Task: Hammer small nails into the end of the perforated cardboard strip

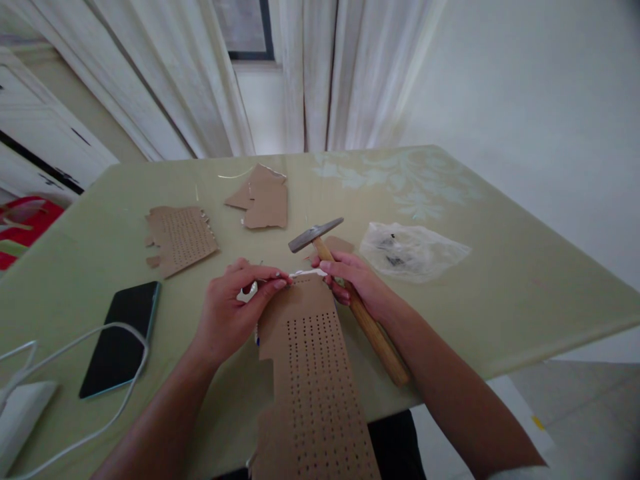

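Two bare hands work over a pale green table (500, 267), by far the biggest thing here, with white curtains (320, 73) hanging behind it. Next in size is the long perforated cardboard strip (313, 373), running from the near table edge up to both hands. A dark phone (120, 337) lies well to the left, a white cable (75, 347) looping by it; a clear plastic bag (415, 250) sits to the right, and two more cardboard pieces (183, 237) lie farther back. The right hand (353, 280) is wrapped around a wooden-handled hammer (350, 297), its head raised above the strip. The left hand (233, 310) pinches a small white piece (305, 273) at the strip's top edge.
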Demonstrator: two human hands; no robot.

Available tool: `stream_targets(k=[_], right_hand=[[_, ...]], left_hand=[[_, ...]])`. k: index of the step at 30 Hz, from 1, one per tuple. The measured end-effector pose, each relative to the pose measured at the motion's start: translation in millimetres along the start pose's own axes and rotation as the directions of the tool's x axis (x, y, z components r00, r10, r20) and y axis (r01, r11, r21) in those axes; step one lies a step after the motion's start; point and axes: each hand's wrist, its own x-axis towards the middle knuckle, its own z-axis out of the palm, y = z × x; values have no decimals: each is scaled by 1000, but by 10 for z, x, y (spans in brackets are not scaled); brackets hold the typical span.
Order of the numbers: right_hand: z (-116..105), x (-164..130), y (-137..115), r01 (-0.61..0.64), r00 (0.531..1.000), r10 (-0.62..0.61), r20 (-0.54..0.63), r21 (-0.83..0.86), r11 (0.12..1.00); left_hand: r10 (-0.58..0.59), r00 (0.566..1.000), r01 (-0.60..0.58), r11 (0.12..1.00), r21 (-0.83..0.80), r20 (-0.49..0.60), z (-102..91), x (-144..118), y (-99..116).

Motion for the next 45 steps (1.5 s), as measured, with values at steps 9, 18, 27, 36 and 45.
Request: stream_targets(k=[9, 18, 27, 36, 45], right_hand=[[9, -2, 8, -4, 1000, 4, -6, 11, 1000], [28, 18, 1, -10, 1000, 10, -20, -15, 1000], [16, 16, 8, -17, 1000, 17, -6, -9, 1000], [37, 8, -4, -23, 1000, 23, -6, -15, 1000], [25, 12, 14, -19, 1000, 19, -3, -12, 1000]], left_hand=[[12, 1000, -13, 1000, 23, 13, 15, -15, -11], [34, 999, -34, 999, 24, 4, 23, -19, -38], [75, 997, -75, 996, 47, -2, 38, -19, -8], [80, 997, -79, 995, 64, -14, 43, -44, 19], [87, 996, -85, 994, 72, -23, 39, -40, 41]])
